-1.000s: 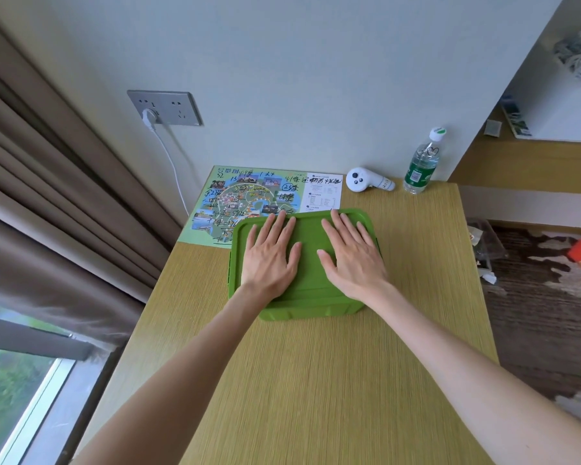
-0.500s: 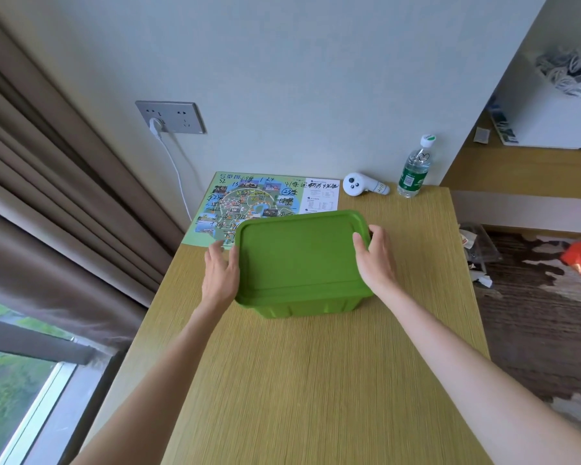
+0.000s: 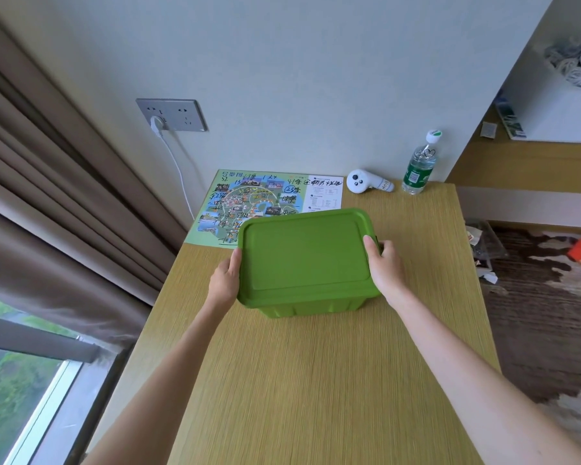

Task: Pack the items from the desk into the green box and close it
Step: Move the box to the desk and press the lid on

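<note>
The green box stands on the wooden desk with its lid on, covering whatever is inside. My left hand grips the box's left side, thumb up along the lid's rim. My right hand grips the right side, with the thumb on the lid's edge and the fingers curled around the side. The box sits between both hands, near the middle of the desk.
A colourful map sheet lies flat behind the box. A white controller and a water bottle stand at the back by the wall. A wall socket with a white cable, and curtains, are on the left. The desk's right edge drops to carpet.
Both hands left the lid's top, where they lay flat, and moved to grip the box's left and right sides. The box now sits slightly nearer to me.
</note>
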{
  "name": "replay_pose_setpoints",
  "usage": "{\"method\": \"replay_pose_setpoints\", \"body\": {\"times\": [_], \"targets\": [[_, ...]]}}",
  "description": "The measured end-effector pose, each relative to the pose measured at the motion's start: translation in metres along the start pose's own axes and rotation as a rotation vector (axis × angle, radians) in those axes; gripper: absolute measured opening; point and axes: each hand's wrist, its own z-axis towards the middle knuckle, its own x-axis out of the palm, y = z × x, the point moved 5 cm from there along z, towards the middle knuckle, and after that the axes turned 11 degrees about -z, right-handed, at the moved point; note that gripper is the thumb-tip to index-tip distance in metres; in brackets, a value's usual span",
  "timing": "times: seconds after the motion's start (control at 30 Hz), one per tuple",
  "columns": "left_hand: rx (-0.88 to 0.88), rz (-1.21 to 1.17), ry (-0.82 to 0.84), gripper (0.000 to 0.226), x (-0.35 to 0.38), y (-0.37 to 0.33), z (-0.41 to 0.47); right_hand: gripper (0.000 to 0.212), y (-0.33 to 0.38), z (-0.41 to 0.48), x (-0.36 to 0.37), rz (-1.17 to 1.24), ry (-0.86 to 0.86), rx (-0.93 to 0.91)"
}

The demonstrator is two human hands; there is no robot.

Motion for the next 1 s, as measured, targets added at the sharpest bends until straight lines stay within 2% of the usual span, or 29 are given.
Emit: {"method": "replay_pose_setpoints", "body": {"times": [0.1, 0.3, 0.43, 0.53, 0.7, 0.87, 1.0], "targets": [[0.021, 0.022, 0.018, 0.051, 0.0, -0.004, -0.001, 0.051, 0.004, -0.003, -0.003, -0.027, 0.013, 0.003], [0.046, 0.065, 0.04, 0.066, -0.007, -0.013, 0.001, 0.051, 0.01, -0.012, -0.01, -0.082, 0.004, 0.043], [0.081, 0.076, 0.061, 0.06, -0.026, -0.036, 0.015, 0.048, 0.02, -0.022, -0.005, -0.012, -0.033, 0.096], [0.114, 0.075, 0.078, 0.052, -0.049, -0.052, 0.034, 0.044, 0.042, -0.026, 0.002, 0.084, -0.068, 0.113], [0.136, 0.06, 0.068, 0.056, -0.087, -0.081, 0.076, 0.041, 0.092, -0.021, 0.015, 0.213, -0.105, 0.129], [0.155, 0.012, 0.087, 0.053, -0.113, -0.109, 0.126, 0.038, 0.144, -0.004, 0.032, 0.28, -0.128, 0.136], [0.145, -0.061, 0.094, 0.052, -0.127, -0.121, 0.172, 0.045, 0.182, 0.017, 0.05, 0.29, -0.136, 0.118]]}}
